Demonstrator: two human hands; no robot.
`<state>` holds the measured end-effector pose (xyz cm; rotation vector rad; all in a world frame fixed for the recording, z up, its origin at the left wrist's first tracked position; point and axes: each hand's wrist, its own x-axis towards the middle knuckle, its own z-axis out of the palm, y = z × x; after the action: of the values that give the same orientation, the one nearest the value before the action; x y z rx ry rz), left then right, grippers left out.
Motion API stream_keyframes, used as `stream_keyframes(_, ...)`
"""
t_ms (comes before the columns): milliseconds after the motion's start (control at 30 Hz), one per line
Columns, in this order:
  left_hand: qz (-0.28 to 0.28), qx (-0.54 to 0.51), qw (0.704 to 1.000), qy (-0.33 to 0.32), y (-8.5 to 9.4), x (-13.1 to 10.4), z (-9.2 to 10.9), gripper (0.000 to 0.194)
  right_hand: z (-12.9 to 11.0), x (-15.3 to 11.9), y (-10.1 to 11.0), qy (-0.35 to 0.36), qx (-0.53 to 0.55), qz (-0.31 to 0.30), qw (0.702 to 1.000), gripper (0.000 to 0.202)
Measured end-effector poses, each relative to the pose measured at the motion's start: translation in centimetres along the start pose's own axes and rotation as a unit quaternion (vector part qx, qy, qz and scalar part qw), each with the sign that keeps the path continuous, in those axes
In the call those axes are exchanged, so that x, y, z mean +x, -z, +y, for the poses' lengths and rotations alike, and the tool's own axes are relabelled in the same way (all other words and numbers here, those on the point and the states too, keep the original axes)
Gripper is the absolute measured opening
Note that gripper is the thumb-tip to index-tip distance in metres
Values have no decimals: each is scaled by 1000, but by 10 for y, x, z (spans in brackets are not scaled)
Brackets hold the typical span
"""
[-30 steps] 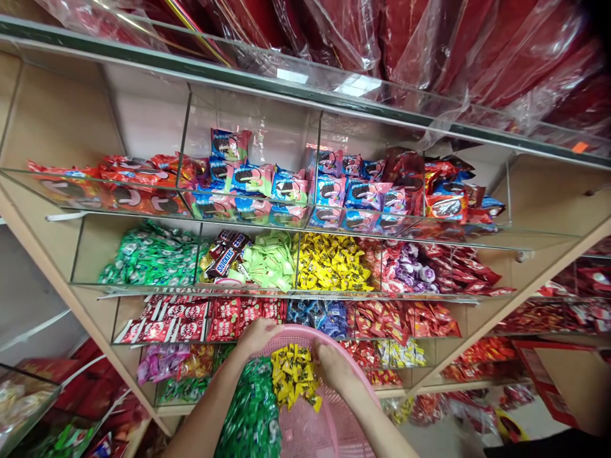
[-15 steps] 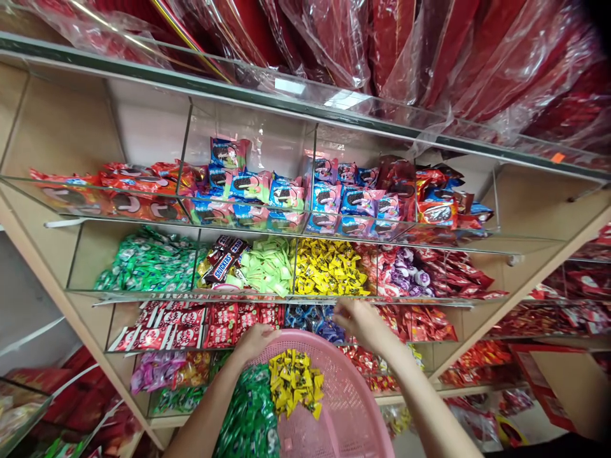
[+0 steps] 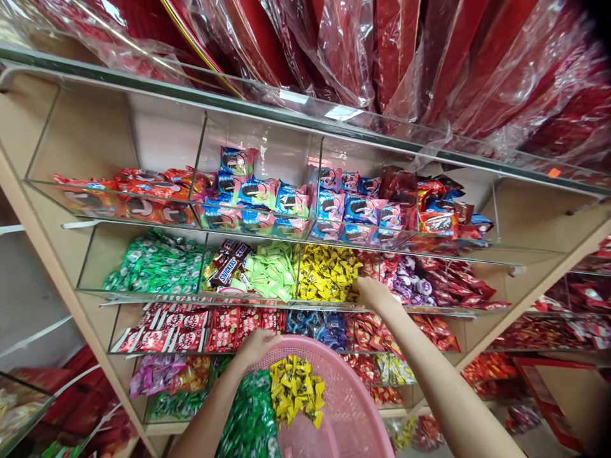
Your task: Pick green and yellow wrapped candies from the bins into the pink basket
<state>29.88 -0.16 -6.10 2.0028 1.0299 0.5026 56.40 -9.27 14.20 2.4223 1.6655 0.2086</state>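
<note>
My left hand (image 3: 259,346) is closed on the rim of a pink plastic basket (image 3: 360,388), its fingers over the edge. Inside the basket, green-wrapped candies (image 3: 252,413) are heaped at the left beside a smaller pile of yellow-wrapped candies (image 3: 296,389). My right hand (image 3: 373,294) reaches to the shelf, at the right front of the compartment of yellow candies (image 3: 329,273). Its fingers are curled together, and the fingertips are partly hidden; whether a candy is between them does not show.
Glass-fronted shelves hold Oreo packs (image 3: 329,203), green candies (image 3: 157,264), Snickers bars (image 3: 229,264), light-green packets (image 3: 272,270) and purple-wrapped candies (image 3: 413,283). Red packets (image 3: 174,327) and blue-wrapped candies (image 3: 315,327) lie lower. Glass dividers separate the compartments. Plastic-wrapped red goods (image 3: 334,51) stand above.
My right hand has moved up and right, from before the blue candies to the yellow candy compartment. My left hand still holds the basket. The view has shifted slightly.
</note>
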Motion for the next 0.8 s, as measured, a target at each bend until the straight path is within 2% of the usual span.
stream_keyframes(167,0,-2,1000,-1,-1,0,-1,55,0,2,4,14,-16,-9,1000,27)
stream_keyframes(367,-5,-5,1000,0,1,-1,2,55,8,-6,9,52,-20,14,998,18)
stream_keyframes(800,-9,-26,1000,7,1,-3,8,58,17,-11,0,74,-30,65,995,16)
